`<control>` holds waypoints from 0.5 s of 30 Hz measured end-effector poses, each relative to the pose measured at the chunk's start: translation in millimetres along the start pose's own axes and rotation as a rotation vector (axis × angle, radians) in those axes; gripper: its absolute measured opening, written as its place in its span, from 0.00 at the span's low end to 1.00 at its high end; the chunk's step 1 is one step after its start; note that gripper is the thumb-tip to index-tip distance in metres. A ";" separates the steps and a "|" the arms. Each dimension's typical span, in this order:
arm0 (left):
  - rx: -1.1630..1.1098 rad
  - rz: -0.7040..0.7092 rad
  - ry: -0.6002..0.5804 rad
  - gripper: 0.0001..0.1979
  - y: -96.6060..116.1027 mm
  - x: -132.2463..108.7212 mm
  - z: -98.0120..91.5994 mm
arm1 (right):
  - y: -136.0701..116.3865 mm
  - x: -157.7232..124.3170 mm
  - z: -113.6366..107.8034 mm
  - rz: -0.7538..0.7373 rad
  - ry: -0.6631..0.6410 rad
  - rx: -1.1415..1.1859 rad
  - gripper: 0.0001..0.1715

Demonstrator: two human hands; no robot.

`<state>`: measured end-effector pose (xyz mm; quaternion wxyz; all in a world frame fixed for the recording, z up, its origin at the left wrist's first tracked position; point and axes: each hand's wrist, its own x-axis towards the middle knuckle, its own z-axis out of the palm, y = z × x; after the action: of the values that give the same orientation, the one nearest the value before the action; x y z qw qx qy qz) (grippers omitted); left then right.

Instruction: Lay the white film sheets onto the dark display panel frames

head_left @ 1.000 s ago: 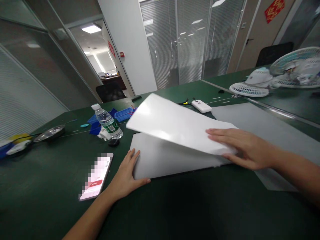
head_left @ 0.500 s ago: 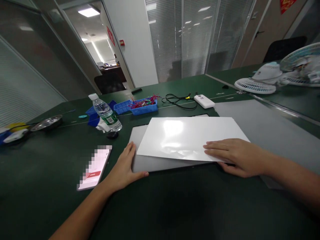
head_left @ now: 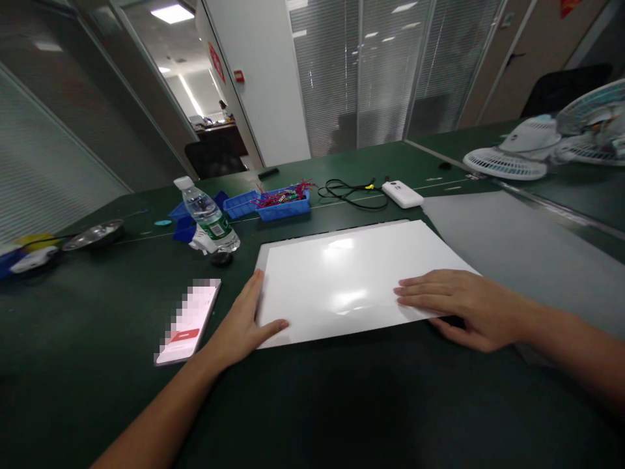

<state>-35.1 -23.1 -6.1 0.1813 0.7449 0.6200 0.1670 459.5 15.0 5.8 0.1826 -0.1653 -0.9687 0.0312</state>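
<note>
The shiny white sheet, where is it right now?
In the head view, the white sheet lies mid-picture, between the left hand and the right hand, over a grey panel that shows past its left edge.

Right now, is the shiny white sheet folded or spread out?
Spread out: the white sheet shows one broad, shiny face and no fold.

Nearest me, bare green table [head_left: 342, 404] leaves me open room to pass in front of the white sheet [head_left: 332, 280]. On that side, the phone [head_left: 191, 326] blocks the space near my left hand [head_left: 247, 322], with the bottle [head_left: 209, 218] beyond it. Past the sheet, blue trays [head_left: 286, 212], a cable [head_left: 351, 189] and a white box [head_left: 402, 194] crowd the way; rightward, I can slide out across a flat grey sheet [head_left: 517, 241].
</note>
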 end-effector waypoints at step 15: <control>0.043 0.022 0.115 0.51 -7.2 3.4 3.7 | 7.4 1.6 11.5 0.041 0.042 0.083 0.39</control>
<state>-39.0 -18.8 -12.7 0.1277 0.7446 0.6245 0.1981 456.2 22.5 -5.2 0.2088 -0.1779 -0.9590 0.0715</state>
